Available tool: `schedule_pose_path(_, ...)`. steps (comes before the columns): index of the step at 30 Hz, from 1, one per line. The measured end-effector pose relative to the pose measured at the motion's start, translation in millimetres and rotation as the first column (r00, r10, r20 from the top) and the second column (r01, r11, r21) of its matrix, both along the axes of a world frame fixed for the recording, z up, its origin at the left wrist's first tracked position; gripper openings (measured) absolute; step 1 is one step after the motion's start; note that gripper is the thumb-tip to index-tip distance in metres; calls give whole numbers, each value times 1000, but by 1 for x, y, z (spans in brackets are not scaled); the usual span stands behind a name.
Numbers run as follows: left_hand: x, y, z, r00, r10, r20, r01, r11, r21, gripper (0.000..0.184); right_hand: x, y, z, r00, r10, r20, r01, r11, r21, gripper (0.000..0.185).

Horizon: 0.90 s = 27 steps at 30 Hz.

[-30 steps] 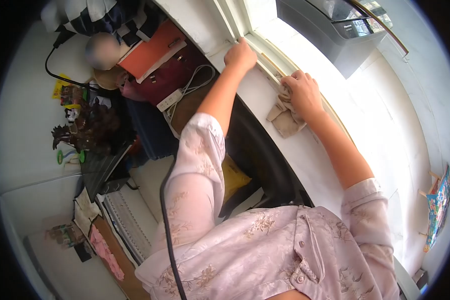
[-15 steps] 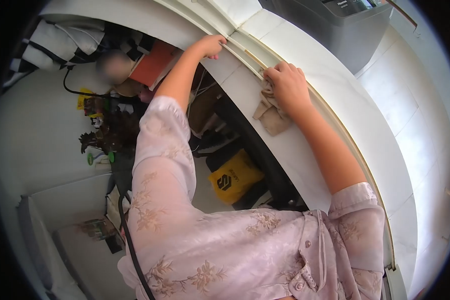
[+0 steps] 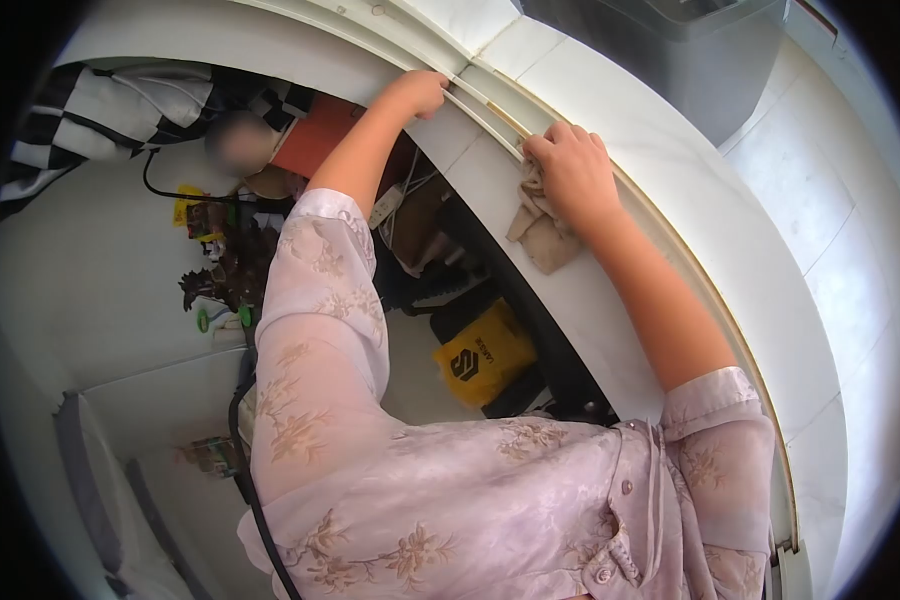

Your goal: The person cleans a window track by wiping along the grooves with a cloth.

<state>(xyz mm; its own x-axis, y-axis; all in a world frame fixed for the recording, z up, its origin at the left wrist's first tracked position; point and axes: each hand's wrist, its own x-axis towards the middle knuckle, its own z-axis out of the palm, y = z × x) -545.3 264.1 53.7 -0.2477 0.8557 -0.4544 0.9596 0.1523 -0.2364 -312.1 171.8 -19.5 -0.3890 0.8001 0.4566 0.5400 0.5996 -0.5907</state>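
My right hand (image 3: 575, 175) is closed on a beige cloth (image 3: 548, 240), pressed against the inner edge of a white track (image 3: 660, 222) on the pale sill (image 3: 610, 330). Part of the cloth hangs out below the palm over the sill. Further up the track, my left hand (image 3: 422, 93) has its fingers curled at the frame's edge, near where the rails meet. Whether anything is between its fingers is hidden.
A grey appliance (image 3: 705, 60) stands beyond the track at the top right. Below the sill lie a yellow bag (image 3: 485, 355), a power strip (image 3: 385, 205) and an orange-red folder (image 3: 318, 135). Black-and-white checkered fabric (image 3: 120, 110) is at the upper left. A black cable runs along my left sleeve.
The view has turned and shifted, showing more of the yellow bag. My left hand has gone from a grip at the frame's corner to curled fingers beside the rail. The right hand stays on the cloth.
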Motion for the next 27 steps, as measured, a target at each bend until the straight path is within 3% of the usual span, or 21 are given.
schedule_pose_path(1, -2, -5, -4, 963, -207, -173, 225, 970, 92, 55, 0, -1, 0, 1000, 2, -2, -2, 1000, -6, 12)
schedule_pose_path(6, -2, -2, -6, 971, -153, -183, 155, 988, -3, 54, 1, -1, 1, 1000, -5, 9, 5, 1000, 10, 10)
schedule_pose_path(7, -1, 0, -3, 999, 51, 3, -51, 998, -46, 53, 1, -1, 0, 1000, -4, 5, 4, 1000, 10, 10)
schedule_pose_path(8, 0, 3, 0, 949, 259, 178, -240, 963, -122, 53, 0, -1, 0, 1000, 0, 4, 0, 1000, -1, 10)
schedule_pose_path(9, 1, 3, 2, 950, 256, 176, -237, 964, -120, 53, 0, 0, 0, 1000, 3, 4, -2, 1000, -14, 10)
schedule_pose_path(11, 1, 1, 4, 956, 161, 245, -143, 985, -92, 53, 1, 1, 2, 1000, -3, 20, 4, 1000, -17, 10)
schedule_pose_path(12, -6, 1, -1, 984, 56, 169, -62, 998, 31, 51, 0, 0, 2, 999, 0, 38, 1, 1000, -24, 10)
schedule_pose_path(13, -12, -3, -9, 984, 59, 170, -65, 998, 27, 51, 0, -1, 2, 999, 3, 39, -2, 1000, -27, 10)
schedule_pose_path(15, -19, -8, -18, 955, -246, -167, 271, 950, 152, 50, 0, -1, 2, 1000, -6, 28, 6, 1000, -19, 11)
schedule_pose_path(16, -19, -9, -21, 955, -246, -165, 271, 951, 150, 50, 0, -1, 2, 1000, -6, 29, 6, 1000, -22, 11)
schedule_pose_path(19, -10, -14, -15, 981, -169, -97, 180, 976, 119, 52, 0, -2, 1, 1000, 0, 29, 1, 1000, -23, 12)
schedule_pose_path(21, -8, -15, 4, 922, 137, 363, -93, 986, -136, 55, 1, 0, 1, 1000, 8, 8, -8, 1000, -25, 12)
schedule_pose_path(23, -14, -14, 0, 931, 52, 362, -28, 997, -72, 56, 1, 1, 1, 1000, -3, 14, 3, 1000, -17, 13)
schedule_pose_path(25, -9, -15, -7, 982, -14, 190, -6, 994, 106, 55, 1, 0, 1, 1000, -5, 24, 5, 1000, -11, 13)
schedule_pose_path(27, -3, -15, -15, 994, -28, 106, 16, 994, 110, 55, 1, -1, 1, 1000, -2, 6, 3, 1000, -27, 14)
